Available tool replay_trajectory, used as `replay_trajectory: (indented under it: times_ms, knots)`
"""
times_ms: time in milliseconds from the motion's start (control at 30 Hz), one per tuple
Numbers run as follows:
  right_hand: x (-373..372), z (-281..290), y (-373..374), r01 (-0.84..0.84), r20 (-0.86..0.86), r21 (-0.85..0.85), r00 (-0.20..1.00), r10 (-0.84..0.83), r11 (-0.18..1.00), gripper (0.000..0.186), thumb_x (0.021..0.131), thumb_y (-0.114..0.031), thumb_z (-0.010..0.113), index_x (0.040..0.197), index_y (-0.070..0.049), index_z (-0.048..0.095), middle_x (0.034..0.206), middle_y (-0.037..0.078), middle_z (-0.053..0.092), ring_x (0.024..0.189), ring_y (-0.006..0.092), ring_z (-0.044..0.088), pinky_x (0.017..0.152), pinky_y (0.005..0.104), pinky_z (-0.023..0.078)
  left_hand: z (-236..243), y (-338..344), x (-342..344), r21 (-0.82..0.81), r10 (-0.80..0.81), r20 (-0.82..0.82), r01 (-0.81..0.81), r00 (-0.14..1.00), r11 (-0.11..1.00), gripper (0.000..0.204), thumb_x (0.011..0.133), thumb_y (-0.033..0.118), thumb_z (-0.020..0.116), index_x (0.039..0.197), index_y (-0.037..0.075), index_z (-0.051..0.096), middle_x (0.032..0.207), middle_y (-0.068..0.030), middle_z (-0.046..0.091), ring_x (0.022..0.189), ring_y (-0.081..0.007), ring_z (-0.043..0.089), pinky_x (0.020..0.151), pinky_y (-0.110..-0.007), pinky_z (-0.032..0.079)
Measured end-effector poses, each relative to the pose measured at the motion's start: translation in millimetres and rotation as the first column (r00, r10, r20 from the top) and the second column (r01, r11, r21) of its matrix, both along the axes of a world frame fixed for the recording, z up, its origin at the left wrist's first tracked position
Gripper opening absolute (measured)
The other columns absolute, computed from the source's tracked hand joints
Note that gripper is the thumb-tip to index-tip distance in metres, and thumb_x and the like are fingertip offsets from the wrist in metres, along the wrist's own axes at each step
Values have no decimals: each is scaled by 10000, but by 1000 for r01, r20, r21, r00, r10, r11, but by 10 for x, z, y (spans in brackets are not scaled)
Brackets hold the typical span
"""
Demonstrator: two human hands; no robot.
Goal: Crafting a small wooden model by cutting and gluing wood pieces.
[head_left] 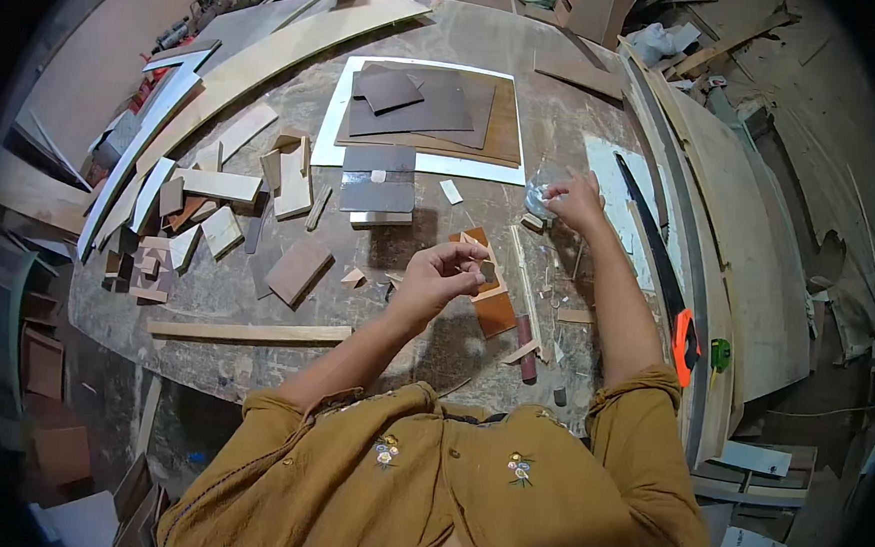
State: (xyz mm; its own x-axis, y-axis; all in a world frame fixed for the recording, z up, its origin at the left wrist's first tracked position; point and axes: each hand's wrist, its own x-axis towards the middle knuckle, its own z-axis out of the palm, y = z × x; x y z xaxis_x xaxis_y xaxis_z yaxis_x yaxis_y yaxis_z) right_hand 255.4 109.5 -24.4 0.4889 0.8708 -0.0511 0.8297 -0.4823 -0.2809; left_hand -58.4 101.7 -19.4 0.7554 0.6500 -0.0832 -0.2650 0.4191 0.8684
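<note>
My left hand [439, 286] is raised over the near middle of the table, thumb and fingertips pinched together. What they hold, if anything, is too small to make out. Just beyond it lies a brown wooden strip [495, 315] with paler wood pieces on it. My right hand [575, 202] reaches out to the right, fingers curled at a small clear plastic container or bag [541, 194]. Whether the fingertips grip something there is hidden. Left of centre, a grey glossy panel [377, 192] rests on a pale wooden block [381, 219].
Brown and grey sheets [418, 107] are stacked on a white board [332, 132]. Wood offcuts [225, 230] crowd the left side. A handsaw [686, 347] with an orange handle and a green tape measure [720, 355] lie at right. A wooden strip [249, 331] lies near the front edge.
</note>
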Motion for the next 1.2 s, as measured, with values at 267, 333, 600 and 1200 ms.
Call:
replay_trajectory:
  times_ms: [267,333,600,1200]
  knots:
    - [-18,-10,-19,-56,22,-23,998,56,998,294,676,-340,721,957,-256,741,1519,100,315,1421,429,108,1054,684,148,-105,190,131,99,123,-75,-116,990,988,210,844,89,669,1040,19,649,834,-1,636,743,-81,604,699,-245,511]
    - [-16,-23,-3,-51,33,-30,998,52,998,279,682,-341,727,947,-257,742,1514,95,328,1423,420,114,1056,679,150,-138,316,219,149,114,-69,-103,991,983,135,848,95,661,949,9,632,799,-15,631,716,-83,593,687,-233,491]
    - [37,-192,-54,-97,97,165,992,81,981,222,631,-301,744,802,-159,742,1335,134,539,1288,393,396,1125,442,245,-329,717,925,265,-11,-137,48,991,963,119,889,173,605,936,66,588,932,13,617,864,-81,559,785,-264,457]
    - [-60,-284,-150,-133,31,417,991,132,899,200,653,-228,732,809,-108,695,1187,106,611,1188,335,471,1019,433,360,-545,931,1445,254,-292,-103,309,951,917,452,888,69,554,1334,27,502,875,62,489,763,-53,461,701,-200,397]
